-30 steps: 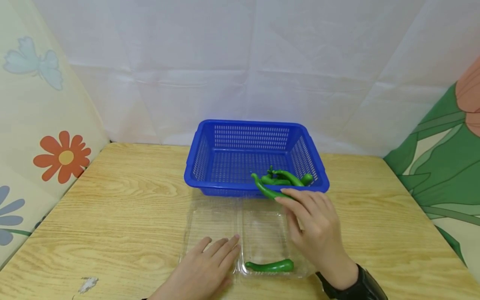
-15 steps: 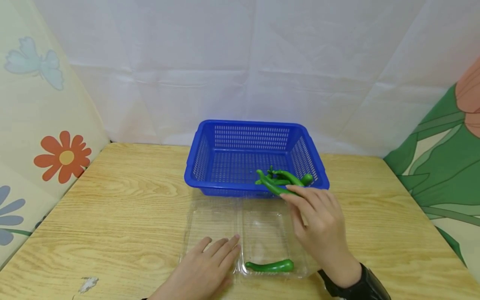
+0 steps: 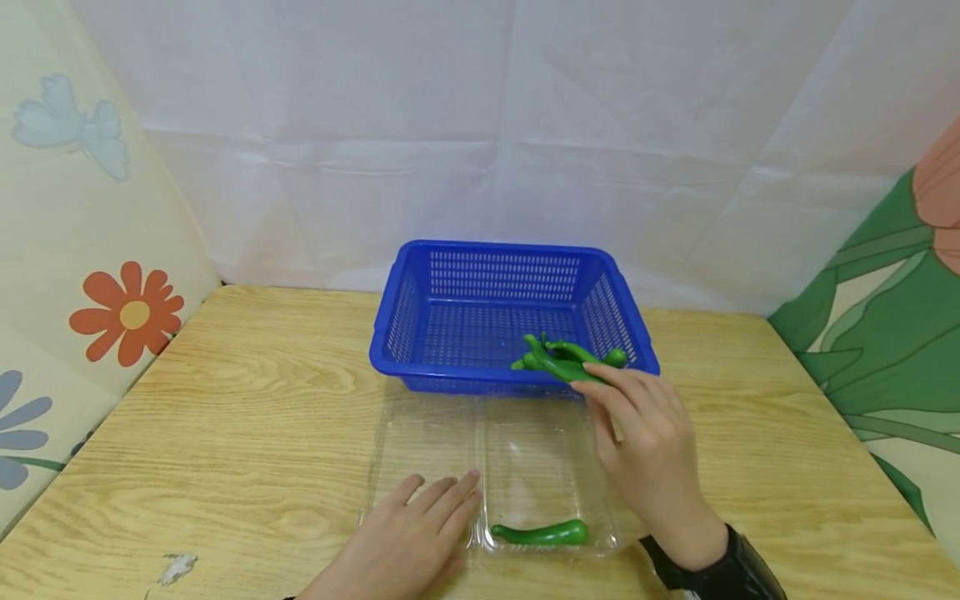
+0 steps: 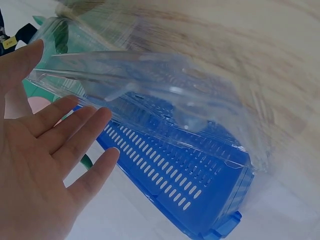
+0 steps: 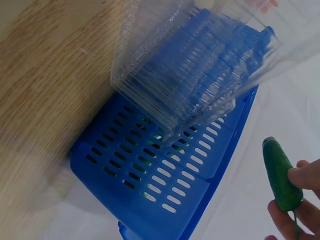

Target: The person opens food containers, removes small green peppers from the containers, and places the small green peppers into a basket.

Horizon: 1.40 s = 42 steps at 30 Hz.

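Over the near right rim of a blue basket (image 3: 465, 367), my right hand (image 3: 645, 442) pinches a long green chili pepper (image 3: 551, 360) between thumb and fingers. The right wrist view shows the same pepper (image 5: 281, 175) and the fingertips around it. More green peppers (image 3: 577, 350) lie in the basket's near right corner, partly hidden by the held one. In front of the basket sits an opened clear plastic clamshell box (image 3: 532, 467), with one green pepper (image 3: 540, 532) along the near edge of its right half. My left hand (image 3: 408, 529) rests on the left half, fingers extended.
The wooden table (image 3: 262, 417) backs onto a white cloth (image 3: 337, 167). Printed floral panels (image 3: 75, 250) stand at both sides. My right wrist wears a black band (image 3: 720, 567).
My right hand has shifted slightly right and farther from me, carrying the pepper over the basket's near corner. The left hand, box and basket have stayed put.
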{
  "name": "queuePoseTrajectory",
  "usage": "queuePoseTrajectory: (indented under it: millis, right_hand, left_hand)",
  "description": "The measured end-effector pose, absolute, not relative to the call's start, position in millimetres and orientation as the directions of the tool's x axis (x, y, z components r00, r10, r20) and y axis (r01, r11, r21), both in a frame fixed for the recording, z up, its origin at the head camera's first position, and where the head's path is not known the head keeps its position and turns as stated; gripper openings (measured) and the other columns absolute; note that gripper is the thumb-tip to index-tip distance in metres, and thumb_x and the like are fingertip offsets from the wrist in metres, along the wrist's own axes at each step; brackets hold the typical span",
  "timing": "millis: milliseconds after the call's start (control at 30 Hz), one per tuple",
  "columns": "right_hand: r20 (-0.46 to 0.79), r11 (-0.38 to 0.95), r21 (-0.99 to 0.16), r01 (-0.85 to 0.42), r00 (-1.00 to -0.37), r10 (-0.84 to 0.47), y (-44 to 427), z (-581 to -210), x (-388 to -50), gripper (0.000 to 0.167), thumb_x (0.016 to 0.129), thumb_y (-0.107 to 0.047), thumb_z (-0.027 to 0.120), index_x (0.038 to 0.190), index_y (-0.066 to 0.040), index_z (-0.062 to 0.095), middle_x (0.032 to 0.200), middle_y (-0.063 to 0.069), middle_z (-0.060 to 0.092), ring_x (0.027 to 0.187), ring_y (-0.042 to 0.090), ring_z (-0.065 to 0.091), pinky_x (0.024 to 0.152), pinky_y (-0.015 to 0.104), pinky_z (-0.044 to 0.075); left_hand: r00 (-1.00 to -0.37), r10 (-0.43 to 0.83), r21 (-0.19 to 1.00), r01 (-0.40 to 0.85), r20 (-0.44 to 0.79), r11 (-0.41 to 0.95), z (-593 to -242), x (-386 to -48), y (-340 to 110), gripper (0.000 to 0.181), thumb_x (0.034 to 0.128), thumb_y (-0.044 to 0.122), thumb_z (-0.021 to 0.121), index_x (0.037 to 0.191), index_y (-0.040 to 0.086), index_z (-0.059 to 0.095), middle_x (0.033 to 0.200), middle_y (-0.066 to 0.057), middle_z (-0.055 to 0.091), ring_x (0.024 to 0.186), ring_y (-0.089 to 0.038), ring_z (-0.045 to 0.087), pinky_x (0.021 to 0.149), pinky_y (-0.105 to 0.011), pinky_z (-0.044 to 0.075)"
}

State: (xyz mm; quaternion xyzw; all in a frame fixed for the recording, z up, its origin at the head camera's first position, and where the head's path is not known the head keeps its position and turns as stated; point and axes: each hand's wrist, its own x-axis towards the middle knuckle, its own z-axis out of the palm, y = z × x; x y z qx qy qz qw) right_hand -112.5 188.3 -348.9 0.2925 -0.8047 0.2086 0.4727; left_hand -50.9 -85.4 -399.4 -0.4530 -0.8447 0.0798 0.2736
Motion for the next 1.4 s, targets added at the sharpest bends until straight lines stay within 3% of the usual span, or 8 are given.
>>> queuePoseTrajectory:
  millis: [333,500,733,1167,1400]
  right_hand:
    - [0.869,0.766,-0.081,-0.638,-0.422,-0.259,191.6,-347.4,-113.1,0.029,0.099,-0.018,0.052,0.098,0.002,0.073,0.103,0.016,0.071,0.091,0.036,0.064,0.081,0.044,0.046]
    - [0.858,0.775,-0.099,-0.625,-0.448,-0.252,195.2,-348.6,-115.0,0.016,0.09,-0.005,0.062,0.099,0.001,0.073,0.103,0.016,0.071,0.092,0.035,0.064,0.082,0.045,0.046]
    - [0.839,0.787,-0.131,-0.603,-0.49,-0.236,200.2,-352.2,-118.4,0.024,0.078,0.007,0.071,0.102,0.001,0.073,0.107,0.015,0.071,0.094,0.035,0.064,0.084,0.046,0.045]
    - [0.797,0.815,-0.14,-0.563,-0.552,-0.245,206.0,-354.6,-120.8,0.025,0.079,0.007,0.073,0.104,0.002,0.072,0.108,0.016,0.071,0.096,0.034,0.064,0.086,0.044,0.045]
    - [0.802,0.811,-0.139,-0.568,-0.545,-0.244,206.4,-357.9,-122.4,0.026,0.078,0.008,0.073,0.103,0.001,0.072,0.106,0.016,0.071,0.095,0.035,0.064,0.085,0.045,0.045]
  left_hand:
    - [-0.434,0.809,-0.38,0.724,0.397,0.575,-400.5,-51.9,-85.5,0.06,0.0837,0.049,0.064,0.128,0.009,0.062,0.133,-0.006,0.061,0.11,-0.016,0.06,0.086,-0.034,0.048]
    - [-0.428,0.811,-0.398,0.716,0.4,0.574,-399.7,-51.1,-85.6,0.061,0.0843,0.048,0.063,0.129,0.008,0.06,0.135,-0.007,0.059,0.111,-0.018,0.06,0.086,-0.036,0.048]
    - [-0.421,0.811,-0.403,0.714,0.406,0.572,-400.7,-51.1,-86.0,0.061,0.0843,0.048,0.063,0.129,0.007,0.06,0.135,-0.008,0.059,0.111,-0.019,0.059,0.086,-0.037,0.048]
    - [-0.429,0.812,-0.398,0.717,0.396,0.572,-398.9,-50.4,-86.1,0.06,0.0849,0.048,0.063,0.129,0.008,0.06,0.135,-0.007,0.059,0.111,-0.018,0.06,0.086,-0.036,0.048]
    - [-0.433,0.812,-0.392,0.719,0.392,0.573,-398.3,-50.0,-86.2,0.06,0.0853,0.048,0.063,0.13,0.008,0.061,0.136,-0.007,0.059,0.111,-0.017,0.06,0.087,-0.036,0.048]
